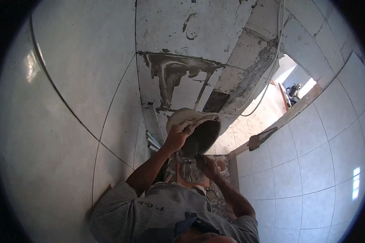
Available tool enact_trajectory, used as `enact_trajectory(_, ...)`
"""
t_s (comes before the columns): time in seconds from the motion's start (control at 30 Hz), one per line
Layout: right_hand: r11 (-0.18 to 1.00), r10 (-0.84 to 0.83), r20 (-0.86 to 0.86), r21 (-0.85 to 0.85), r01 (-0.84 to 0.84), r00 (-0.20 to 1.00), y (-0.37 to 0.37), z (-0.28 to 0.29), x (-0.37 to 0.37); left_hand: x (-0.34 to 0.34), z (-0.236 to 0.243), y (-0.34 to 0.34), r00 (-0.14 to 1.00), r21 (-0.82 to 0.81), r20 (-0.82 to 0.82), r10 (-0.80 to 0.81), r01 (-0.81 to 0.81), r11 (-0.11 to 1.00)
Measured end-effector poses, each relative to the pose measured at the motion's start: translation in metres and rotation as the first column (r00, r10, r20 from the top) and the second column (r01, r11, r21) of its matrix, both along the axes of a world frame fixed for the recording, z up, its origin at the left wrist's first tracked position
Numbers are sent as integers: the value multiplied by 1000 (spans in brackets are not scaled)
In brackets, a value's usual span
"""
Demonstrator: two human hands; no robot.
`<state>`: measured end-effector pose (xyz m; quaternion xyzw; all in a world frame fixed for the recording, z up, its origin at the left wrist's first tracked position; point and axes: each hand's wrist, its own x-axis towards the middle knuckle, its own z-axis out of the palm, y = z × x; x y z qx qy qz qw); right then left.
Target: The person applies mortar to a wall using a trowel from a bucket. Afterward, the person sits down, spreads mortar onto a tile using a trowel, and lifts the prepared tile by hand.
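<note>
In front of my chest a round, pale mixing bowl is tipped on its side, its dark inside turned toward the right. My left hand is closed round the bowl's upper left rim. Low at the bowl's mouth is my right hand, its fingers curled. Whether it grips the lower rim or a tool in the shadow is too dark to make out. On the wall beyond the bowl, dark grey paste is smeared in thick strokes over the pale surface.
Large pale tiles cover the left wall, and smaller tiles the right one. A white cable hangs by a bright opening with a tiled floor beyond. Rubble lies below, and pale strips stand at the left corner.
</note>
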<state>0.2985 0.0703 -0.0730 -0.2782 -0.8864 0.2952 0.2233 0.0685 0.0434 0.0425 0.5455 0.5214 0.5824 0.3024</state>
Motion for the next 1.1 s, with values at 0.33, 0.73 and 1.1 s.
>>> enact_trajectory(0.33, 939, -186, -36, -301, 167, 982, 9, 95, -1, -40, -18, 10, 601, -37, 780, 173, -232, 972)
enact_trajectory(0.73, 863, -247, -74, 437, 254, 966, 129, 255, -25, -70, -21, -1, 285, 72, 958, 23, -318, 945)
enact_trajectory(1.1, 511, 65, -364, 812, 282, 929, 217, 565, -154, -87, -17, -1, 287, -127, 927, 243, -370, 920)
